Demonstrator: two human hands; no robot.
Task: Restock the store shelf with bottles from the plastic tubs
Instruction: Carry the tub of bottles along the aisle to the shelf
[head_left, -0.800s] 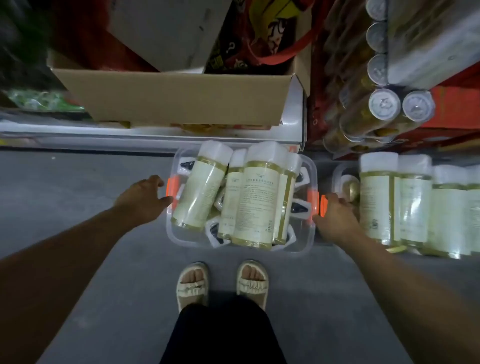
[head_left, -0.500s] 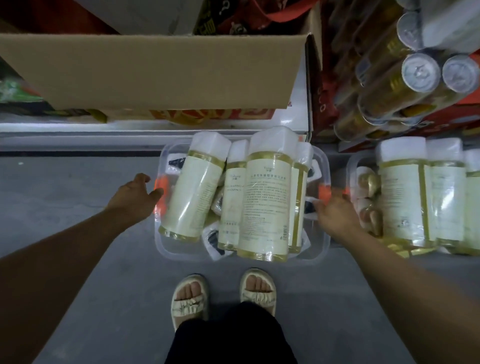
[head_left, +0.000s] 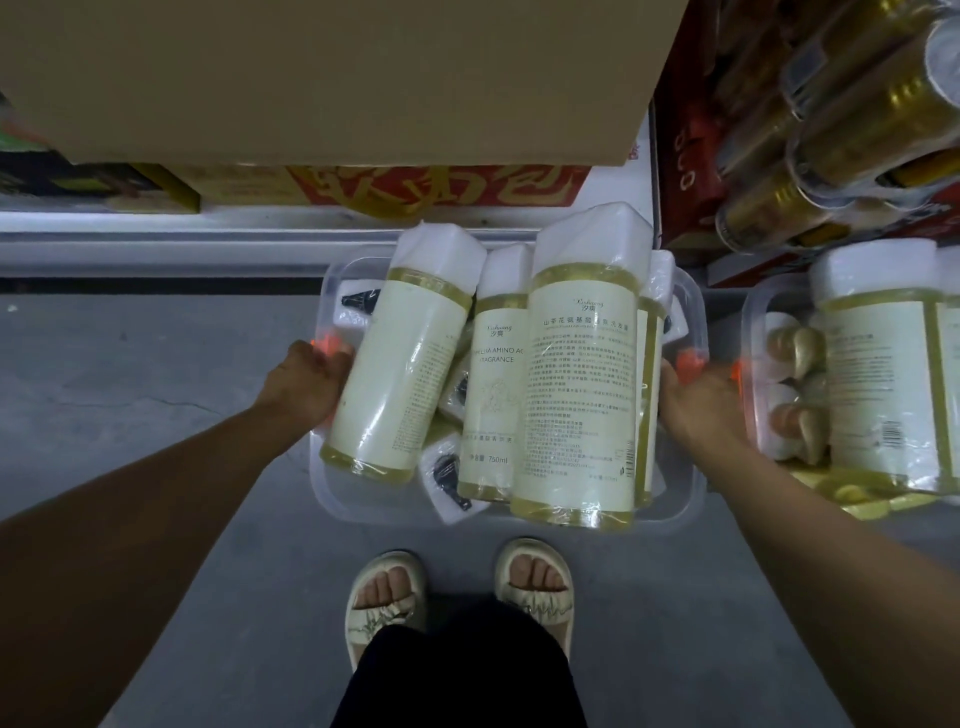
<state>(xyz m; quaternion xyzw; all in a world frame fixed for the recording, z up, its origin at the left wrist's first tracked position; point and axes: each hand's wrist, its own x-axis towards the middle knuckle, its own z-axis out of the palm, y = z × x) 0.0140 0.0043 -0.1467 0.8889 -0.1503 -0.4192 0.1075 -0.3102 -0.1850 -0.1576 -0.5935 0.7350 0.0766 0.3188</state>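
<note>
A: Where's the tub (head_left: 332, 499)?

B: Right in front of your feet (head_left: 385, 597), by the foot of the shelf (head_left: 156, 234). Clear plastic, bottles (head_left: 582, 395) lying across each other in it, caps toward the shelf. A second tub (head_left: 750, 332) sits just to your right.

A: Hands?

B: Your left hand (head_left: 306, 387) is on the orange handle (head_left: 324, 344) at the left end, fingers (head_left: 332, 364) curled round the rim. Your right hand (head_left: 696, 400) is closed on the right handle (head_left: 688, 358). Both holding the tub.

A: How will it handle?

B: Heavy, I'd guess: several full, big bottles. The shrink wrap looks slick, so they'll likely slide if you tilt. The tub walls look thin and may flex. Keep both handles, keep it level. For single bottles, grab the body, not the cap.

A: Change from 0.8 s ago?

B: Back then your left hand only touched the handle, fingers loose; now it grips. The tub fills more of the view and overlaps the shelf edge, and the cardboard box (head_left: 332, 78) looms larger. Looks like you're lifting it or leaning in.
</note>
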